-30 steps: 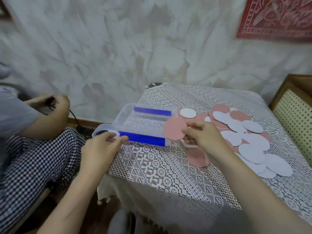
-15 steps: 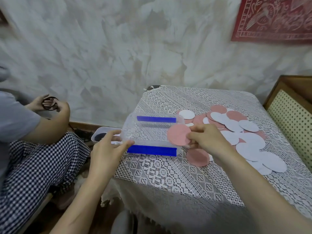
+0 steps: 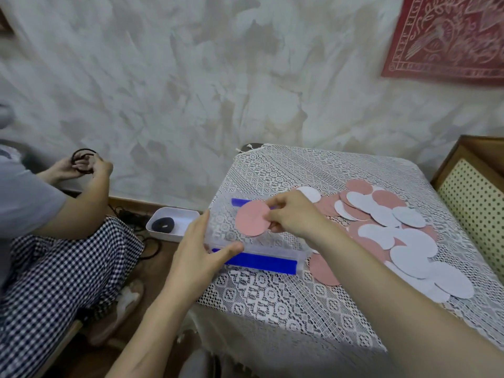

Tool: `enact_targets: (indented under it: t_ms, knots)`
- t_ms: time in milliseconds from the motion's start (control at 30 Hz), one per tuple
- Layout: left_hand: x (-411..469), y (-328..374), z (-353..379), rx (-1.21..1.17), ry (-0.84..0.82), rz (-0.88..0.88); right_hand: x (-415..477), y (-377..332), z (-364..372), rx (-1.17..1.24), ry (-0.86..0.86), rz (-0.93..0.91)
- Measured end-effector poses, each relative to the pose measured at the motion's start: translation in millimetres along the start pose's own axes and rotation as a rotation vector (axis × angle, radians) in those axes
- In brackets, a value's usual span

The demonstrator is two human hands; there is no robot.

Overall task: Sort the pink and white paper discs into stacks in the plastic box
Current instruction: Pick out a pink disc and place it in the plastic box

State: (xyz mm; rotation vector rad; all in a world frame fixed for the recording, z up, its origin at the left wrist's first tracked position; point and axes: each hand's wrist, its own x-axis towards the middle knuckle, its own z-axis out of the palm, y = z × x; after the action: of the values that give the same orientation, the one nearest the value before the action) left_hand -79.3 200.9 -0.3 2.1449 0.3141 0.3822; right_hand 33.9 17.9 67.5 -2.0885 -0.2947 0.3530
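Observation:
A clear plastic box (image 3: 261,253) with blue strips along its long sides sits at the left edge of the lace-covered table (image 3: 272,301). My left hand (image 3: 200,255) grips the box's near left corner, thumb on the rim. My right hand (image 3: 293,214) pinches a pink paper disc (image 3: 251,218) and holds it over the inside of the box. A loose pile of pink and white discs (image 3: 395,233) lies on the cloth to the right. One pink disc (image 3: 323,270) lies alone near the box's right end.
Another person sits at the left in checked trousers (image 3: 54,271), with hands (image 3: 81,165) holding black hair ties. A small white tray (image 3: 171,223) with a black hair tie stands on the floor beside the table. A wooden chair (image 3: 471,203) is at the right, a red wall hanging (image 3: 450,36) above.
My right hand has carried the pink disc leftward from the box's right end to over its inside. My left hand has shifted right along the box's near corner.

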Motion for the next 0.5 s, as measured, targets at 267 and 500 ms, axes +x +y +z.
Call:
enact_targets:
  t_ms: [267, 500]
  knots:
    - [-5.7, 0.7, 4.5, 0.066, 0.05, 0.017, 29.2, 8.6, 39.8, -0.294, -0.087, 0.118]
    - [-6.3, 4.1, 3.1, 0.049, 0.028, 0.026, 15.2, 10.1, 27.4, -0.599, -0.054, 0.048]
